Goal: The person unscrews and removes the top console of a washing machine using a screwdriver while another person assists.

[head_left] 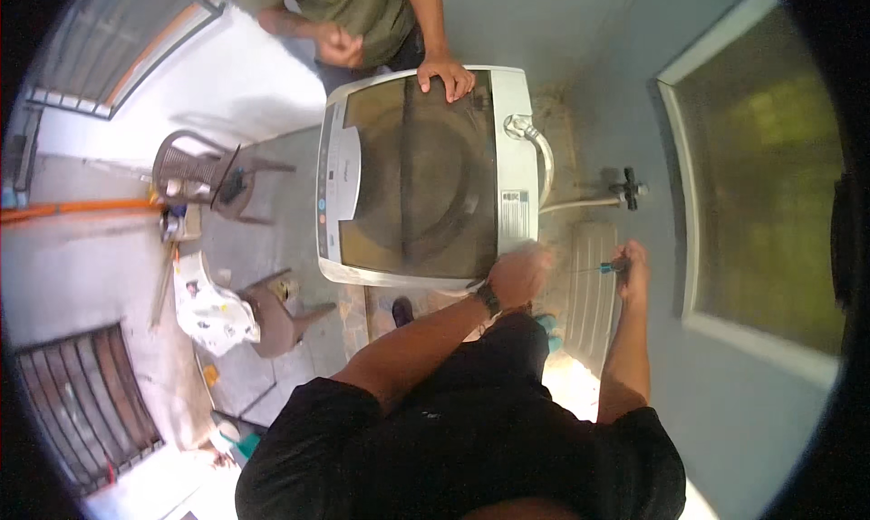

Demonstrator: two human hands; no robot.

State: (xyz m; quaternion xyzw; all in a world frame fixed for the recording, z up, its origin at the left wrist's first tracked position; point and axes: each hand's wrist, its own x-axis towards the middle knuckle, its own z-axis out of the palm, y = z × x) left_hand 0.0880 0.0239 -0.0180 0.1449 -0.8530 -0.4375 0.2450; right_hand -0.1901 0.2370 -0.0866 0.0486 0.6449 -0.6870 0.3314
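Note:
A white top-loading washing machine (412, 180) with a smoked lid and side control panel stands in front of me. My left hand (517, 275) is at its near right corner, blurred, its fingers too unclear to read. To the machine's right, my right hand (633, 266) is closed on a screwdriver (609, 266) with a teal and dark handle and a thin shaft. A grey-white hose (544, 162) comes from the machine's top. Another pipe runs to a dark wall tap (632, 187). A co-worker's hand (442, 74) rests on the lid's far edge; their other hand (337, 44) is raised.
The co-worker (353, 4) stands behind the machine. Brown plastic chairs (186, 167) stand at the left, one draped with white cloth (210, 307). An orange pipe (72, 210) runs along the left wall. A framed window (761, 185) is in the right wall, close beside my right arm.

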